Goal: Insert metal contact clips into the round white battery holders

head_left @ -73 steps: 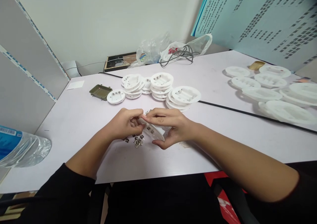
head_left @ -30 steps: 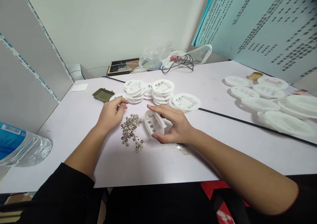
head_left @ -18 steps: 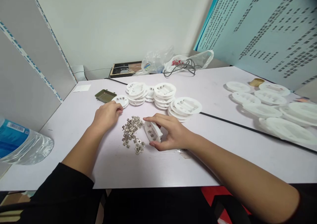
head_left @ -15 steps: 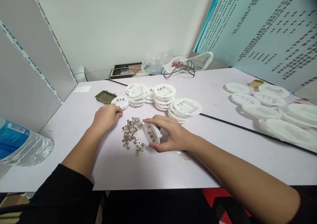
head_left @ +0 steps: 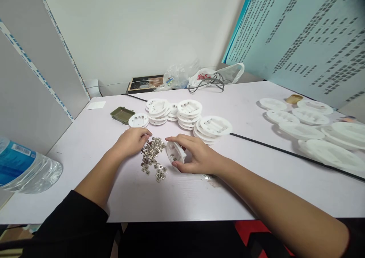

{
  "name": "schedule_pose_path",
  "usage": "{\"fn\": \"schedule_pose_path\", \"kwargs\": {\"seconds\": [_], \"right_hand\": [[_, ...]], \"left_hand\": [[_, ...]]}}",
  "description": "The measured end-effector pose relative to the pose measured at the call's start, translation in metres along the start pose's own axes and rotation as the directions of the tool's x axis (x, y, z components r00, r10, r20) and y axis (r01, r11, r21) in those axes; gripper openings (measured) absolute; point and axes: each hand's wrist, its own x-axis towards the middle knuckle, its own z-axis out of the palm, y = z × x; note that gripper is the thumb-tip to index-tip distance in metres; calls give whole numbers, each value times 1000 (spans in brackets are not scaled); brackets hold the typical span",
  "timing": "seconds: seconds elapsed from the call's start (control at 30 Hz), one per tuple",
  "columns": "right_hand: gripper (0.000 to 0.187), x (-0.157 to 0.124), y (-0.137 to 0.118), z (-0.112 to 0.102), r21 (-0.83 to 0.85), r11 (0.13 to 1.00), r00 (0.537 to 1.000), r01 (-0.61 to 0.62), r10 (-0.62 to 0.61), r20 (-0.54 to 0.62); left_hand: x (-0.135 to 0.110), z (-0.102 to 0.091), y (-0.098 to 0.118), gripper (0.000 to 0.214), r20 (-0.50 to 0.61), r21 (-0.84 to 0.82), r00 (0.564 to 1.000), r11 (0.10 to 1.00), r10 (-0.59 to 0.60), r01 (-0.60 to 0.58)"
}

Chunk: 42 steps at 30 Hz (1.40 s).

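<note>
My right hand [head_left: 196,156] grips a round white plastic battery holder [head_left: 176,152], tilted on its edge on the white table [head_left: 159,197]. Just left of it lies a pile of small metal clips [head_left: 152,156]. My left hand [head_left: 132,141] rests at the pile's upper left edge, its fingertips curled down onto the clips. Whether a clip sits between those fingers is hidden.
Stacks of white round holders [head_left: 186,115] stand behind the hands, with one single holder [head_left: 138,120] and a green tray [head_left: 122,114] to the left. More white discs [head_left: 310,125] lie at the right. A water bottle [head_left: 24,168] lies at the left edge. A black cable [head_left: 285,150] crosses the table.
My left hand left the white holder, reached toward the single holder at the back, then came down onto the clip pile. My right hand kept the holder and lowered it to the table.
</note>
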Motion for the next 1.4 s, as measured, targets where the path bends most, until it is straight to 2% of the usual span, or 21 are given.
{"fn": "schedule_pose_path", "kwargs": {"seconds": [0.13, 0.3, 0.5, 0.67, 0.9, 1.2, 1.4], "right_hand": [[56, 0, -1, 0, 12, 999, 999, -36, 36, 30], [58, 1, -2, -1, 8, 998, 997, -58, 57, 51], [60, 1, -3, -1, -7, 998, 997, -60, 60, 58], [60, 1, -3, 0, -6, 999, 998, -46, 46, 41], [60, 0, -2, 0, -9, 999, 998, -44, 44, 52], [62, 1, -3, 0, 7, 997, 995, -71, 70, 73], [61, 1, -3, 0, 9, 998, 995, -67, 66, 70]], "left_hand": [[-2, 5, 8, 30, 3, -12, 998, 998, 60, -60], [-4, 6, 17, 23, 11, 24, 1000, 999, 25, -26], [-3, 4, 16, 22, 1, 70, 999, 997, -38, 38], [-1, 11, 15, 27, -85, 18, 994, 998, 68, -67], [-2, 17, 15, 35, -63, -18, 986, 988, 152, -153], [1, 18, 11, 31, -101, 190, 991, 980, 86, -66], [1, 20, 12, 33, -115, 167, 988, 983, 101, -81]]}}
